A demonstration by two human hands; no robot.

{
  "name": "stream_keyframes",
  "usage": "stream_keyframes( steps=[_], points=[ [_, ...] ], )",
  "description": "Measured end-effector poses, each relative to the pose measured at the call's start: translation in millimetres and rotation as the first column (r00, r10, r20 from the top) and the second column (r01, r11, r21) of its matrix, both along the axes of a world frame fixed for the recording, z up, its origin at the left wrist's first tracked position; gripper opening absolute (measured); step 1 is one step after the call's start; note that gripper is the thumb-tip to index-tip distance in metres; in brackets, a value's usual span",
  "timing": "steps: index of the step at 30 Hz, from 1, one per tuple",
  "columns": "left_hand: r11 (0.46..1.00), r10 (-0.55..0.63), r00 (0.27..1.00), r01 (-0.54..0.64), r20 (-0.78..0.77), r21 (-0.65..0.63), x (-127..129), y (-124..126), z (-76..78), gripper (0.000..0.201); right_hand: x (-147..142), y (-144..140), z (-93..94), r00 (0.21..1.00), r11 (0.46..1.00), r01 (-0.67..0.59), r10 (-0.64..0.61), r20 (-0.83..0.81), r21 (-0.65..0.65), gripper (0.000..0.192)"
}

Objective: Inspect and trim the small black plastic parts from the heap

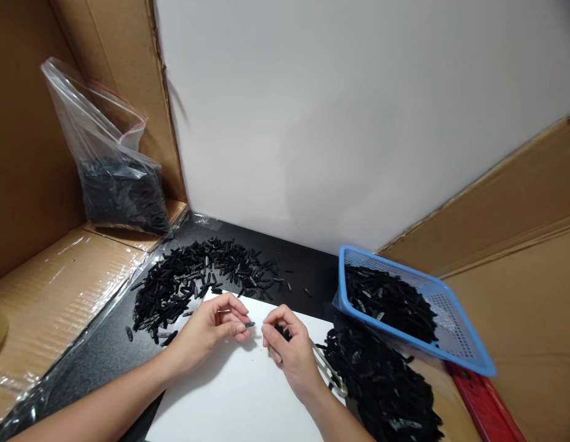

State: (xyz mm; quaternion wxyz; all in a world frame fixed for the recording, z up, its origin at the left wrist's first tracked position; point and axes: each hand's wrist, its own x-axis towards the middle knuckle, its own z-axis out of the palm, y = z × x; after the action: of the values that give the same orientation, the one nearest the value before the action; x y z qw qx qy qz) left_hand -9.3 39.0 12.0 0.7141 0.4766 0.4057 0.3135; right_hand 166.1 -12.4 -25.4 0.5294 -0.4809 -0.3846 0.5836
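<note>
Over a white board, my left hand pinches a small, narrow black piece between thumb and fingertips. Facing it a short way to the right, my right hand is closed, its thumb and forefinger together. Several black pieces show inside its curled fingers. Beyond the board on the left spreads a loose heap of similar black pieces. Close by my right wrist lies a larger dark pile. A pale looped tool, partly hidden, rests between that wrist and the pile.
A blue plastic basket holding more black pieces stands at the right. Beneath it lies a red object. At the back left, a clear zip bag of dark pieces leans against cardboard. A white wall rises behind.
</note>
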Motion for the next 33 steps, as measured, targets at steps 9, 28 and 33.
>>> stream_keyframes(
  steps=[9, 28, 33],
  points=[
    [0.928, -0.028, 0.956, 0.134, -0.291, 0.349, -4.5, -0.7, -4.0, 0.007, -1.9, -1.4, 2.6, 0.972, 0.999, -0.024, 0.016, 0.233, 0.030, 0.022],
    [0.545, 0.140, 0.708, 0.528, -0.692, 0.651, -15.3, 12.2, -13.5, 0.020, -2.0, -0.5, -6.5, 0.998, 0.999, -0.007, 0.009, 0.060, -0.048, 0.032],
    [0.629, 0.151, 0.753, 0.426, -0.640, 0.650, -13.2, 9.5, -15.3, 0.017, -1.5, -1.1, -7.2, 0.996, 0.999, -0.017, 0.020, 0.087, -0.040, 0.030]
  ],
)
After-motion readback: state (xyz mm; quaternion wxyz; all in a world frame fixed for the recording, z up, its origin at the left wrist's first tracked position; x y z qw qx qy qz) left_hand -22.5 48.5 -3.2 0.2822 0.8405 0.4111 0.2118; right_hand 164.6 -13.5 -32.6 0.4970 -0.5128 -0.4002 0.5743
